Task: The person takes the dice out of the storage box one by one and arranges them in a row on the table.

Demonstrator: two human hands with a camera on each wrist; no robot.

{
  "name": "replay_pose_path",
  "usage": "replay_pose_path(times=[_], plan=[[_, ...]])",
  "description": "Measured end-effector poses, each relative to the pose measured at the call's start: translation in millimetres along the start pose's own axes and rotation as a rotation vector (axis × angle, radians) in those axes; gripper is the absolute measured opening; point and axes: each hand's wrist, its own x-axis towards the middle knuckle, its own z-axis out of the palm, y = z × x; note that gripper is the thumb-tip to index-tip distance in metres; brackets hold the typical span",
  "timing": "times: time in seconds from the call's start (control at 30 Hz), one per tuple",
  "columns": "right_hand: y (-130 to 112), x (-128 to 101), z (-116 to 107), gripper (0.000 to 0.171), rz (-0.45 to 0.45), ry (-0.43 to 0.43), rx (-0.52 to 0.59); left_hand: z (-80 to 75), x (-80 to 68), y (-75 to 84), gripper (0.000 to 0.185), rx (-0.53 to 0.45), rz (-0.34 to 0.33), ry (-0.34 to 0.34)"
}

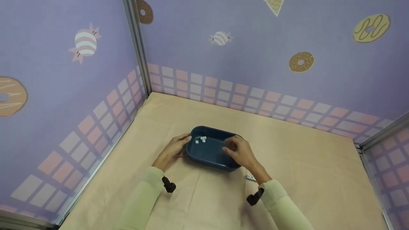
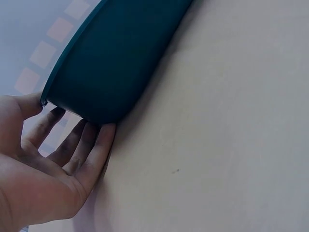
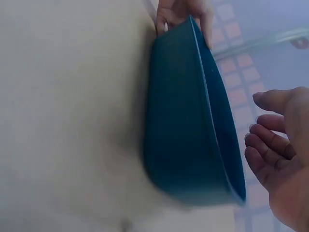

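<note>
Tray [image 1: 211, 158] is set approx. at table [image 1: 306, 166] centre. Dice [image 1: 201, 139] are found in tray, toward its 10 o'clock corner. Left hand [image 1: 176, 145] is placed against tray's 9 o'clock end; right hand [image 1: 240, 151] is held over its 3 o'clock end. Small item [image 1: 250, 177] lies on table at tray's 5 o'clock.

One blue tray [image 1: 209, 156] sits on the table, the left hand's [image 1: 175, 147] fingers against its end and the right hand's [image 1: 240, 152] fingers over its other end. Two, perhaps three, white dice [image 1: 202, 139] lie inside, nearer the left fingers. One more small white piece [image 1: 250, 177] lies behind the right wrist.
</note>
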Motion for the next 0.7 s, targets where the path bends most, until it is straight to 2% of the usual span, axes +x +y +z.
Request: replay_pose_path(times=[0.2, 0.37, 0.57, 0.7], plan=[[-4.3, 38.6, 42.4, 0.036, 0.040, -0.046, -0.001, -0.6, -0.9, 0.0, 0.053, 0.003, -0.001, -0.008], [-2.5, 53.3, 69.6, 0.044, 0.045, -0.137, -0.065, -0.4, -0.3, -0.6, 0.051, -0.033, -0.012, -0.019], [-3.0, 58.8, 84.9, 0.041, 0.039, -0.202, -0.173, -0.6, 1.2, -0.9, 0.051, -0.047, 0.006, -0.024], [-3.9, 59.7, 88.9, 0.032, 0.075, -0.222, -0.169, -1.8, 1.6, -1.3, 0.051, -0.043, -0.004, -0.025]])
